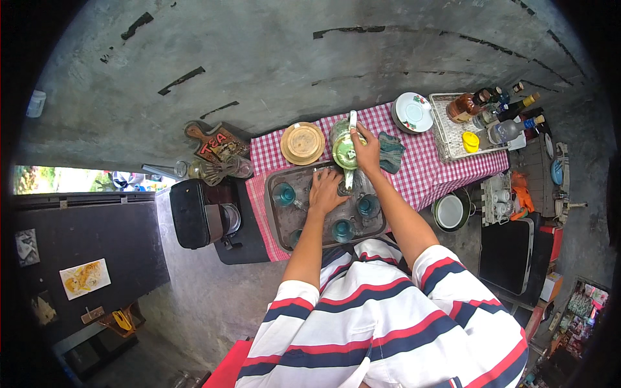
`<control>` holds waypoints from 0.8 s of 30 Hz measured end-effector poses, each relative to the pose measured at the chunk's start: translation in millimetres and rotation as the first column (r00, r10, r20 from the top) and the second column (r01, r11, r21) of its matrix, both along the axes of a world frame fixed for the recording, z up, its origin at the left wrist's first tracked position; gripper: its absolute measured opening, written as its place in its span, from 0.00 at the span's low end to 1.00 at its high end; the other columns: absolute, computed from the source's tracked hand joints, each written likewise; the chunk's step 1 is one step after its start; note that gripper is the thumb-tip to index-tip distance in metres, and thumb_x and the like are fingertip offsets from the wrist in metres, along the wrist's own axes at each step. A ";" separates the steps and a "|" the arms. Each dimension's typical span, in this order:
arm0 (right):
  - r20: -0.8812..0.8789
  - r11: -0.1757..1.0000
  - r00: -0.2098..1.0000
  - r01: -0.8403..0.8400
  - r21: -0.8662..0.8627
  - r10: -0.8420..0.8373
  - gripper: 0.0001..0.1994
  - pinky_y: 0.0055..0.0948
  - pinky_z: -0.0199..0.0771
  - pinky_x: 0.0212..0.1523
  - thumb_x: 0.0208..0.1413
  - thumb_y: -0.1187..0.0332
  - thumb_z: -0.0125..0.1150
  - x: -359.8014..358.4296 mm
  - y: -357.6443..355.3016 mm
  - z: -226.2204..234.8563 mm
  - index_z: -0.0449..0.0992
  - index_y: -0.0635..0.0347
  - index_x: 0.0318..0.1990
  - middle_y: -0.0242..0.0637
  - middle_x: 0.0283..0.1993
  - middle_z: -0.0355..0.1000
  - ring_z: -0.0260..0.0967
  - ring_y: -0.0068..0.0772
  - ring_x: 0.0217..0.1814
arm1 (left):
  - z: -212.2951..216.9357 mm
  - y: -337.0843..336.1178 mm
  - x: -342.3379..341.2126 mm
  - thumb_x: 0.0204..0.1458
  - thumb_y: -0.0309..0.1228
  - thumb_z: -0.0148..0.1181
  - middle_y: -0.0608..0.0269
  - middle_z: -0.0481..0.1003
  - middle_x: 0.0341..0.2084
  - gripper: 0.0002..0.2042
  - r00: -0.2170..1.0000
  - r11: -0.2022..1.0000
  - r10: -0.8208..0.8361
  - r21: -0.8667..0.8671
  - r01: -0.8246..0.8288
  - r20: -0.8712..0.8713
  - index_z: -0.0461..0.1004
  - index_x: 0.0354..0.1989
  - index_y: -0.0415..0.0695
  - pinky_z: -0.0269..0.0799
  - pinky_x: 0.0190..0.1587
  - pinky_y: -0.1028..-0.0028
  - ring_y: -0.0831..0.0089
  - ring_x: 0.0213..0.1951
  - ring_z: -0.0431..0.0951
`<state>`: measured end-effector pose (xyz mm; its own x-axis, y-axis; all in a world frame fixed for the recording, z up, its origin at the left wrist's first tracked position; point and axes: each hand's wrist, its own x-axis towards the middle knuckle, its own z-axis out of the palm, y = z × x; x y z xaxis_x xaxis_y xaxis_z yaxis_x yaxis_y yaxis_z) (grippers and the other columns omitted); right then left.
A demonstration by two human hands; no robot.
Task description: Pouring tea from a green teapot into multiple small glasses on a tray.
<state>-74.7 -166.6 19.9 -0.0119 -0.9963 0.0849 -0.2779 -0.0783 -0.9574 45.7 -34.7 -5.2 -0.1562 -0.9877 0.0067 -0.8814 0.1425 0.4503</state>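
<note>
My right hand (367, 150) grips a shiny pale green teapot (344, 155), which is tilted with its spout pointing down toward me. Below the spout, my left hand (325, 192) is closed on a glass (345, 187), mostly hidden by my fingers and the spout. Both are over a dark grey tray (284, 226). Around the left hand on the tray stand blue glass mugs, among them one at the left (284, 194), one at the right (368, 205) and one near me (343, 230). Whether liquid runs from the spout I cannot tell.
On the red-checked cloth (420, 167) lie a round wooden plate (303, 143), a dark green cloth (391, 152) and stacked plates (414, 113). A white basket (446, 110) holds several bottles at the right. A black appliance (191, 213) stands left; a pot (449, 212) is at the right.
</note>
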 end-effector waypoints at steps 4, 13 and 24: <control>-0.012 1.000 1.000 0.010 0.007 -0.010 0.22 0.37 0.67 0.60 0.57 0.62 0.63 0.0 1.3 0.5 0.75 0.71 0.53 0.57 0.54 0.74 0.72 0.48 0.59 | 0.4 0.7 0.1 0.33 0.44 0.75 0.60 0.72 0.46 0.30 1.000 1.000 -0.003 -0.001 0.003 0.017 0.75 0.47 0.44 0.51 0.62 0.58 0.60 0.54 0.66; 0.026 0.999 0.999 0.035 0.031 -0.035 0.23 0.36 0.69 0.57 0.58 0.60 0.63 1.0 -1.1 2.7 0.75 0.71 0.53 0.57 0.52 0.74 0.73 0.48 0.57 | -4.4 1.5 -0.2 0.33 0.44 0.75 0.62 0.72 0.46 0.30 0.998 0.999 0.000 -0.044 0.003 0.062 0.75 0.47 0.45 0.51 0.62 0.59 0.64 0.54 0.66; 0.007 0.999 0.999 0.044 0.007 -0.044 0.21 0.36 0.70 0.56 0.58 0.61 0.62 0.6 -2.2 3.7 0.76 0.70 0.52 0.56 0.51 0.75 0.74 0.48 0.55 | 0.0 1.6 -1.0 0.33 0.44 0.75 0.61 0.72 0.45 0.30 0.999 1.000 -0.002 -0.024 0.003 0.037 0.75 0.46 0.44 0.52 0.61 0.59 0.63 0.54 0.66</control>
<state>-74.1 -168.9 23.6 -0.0560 -0.9953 0.0784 -0.2738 -0.0602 -0.9599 44.7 -33.2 -5.2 -0.1592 -0.9870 0.0241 -0.8972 0.1548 0.4135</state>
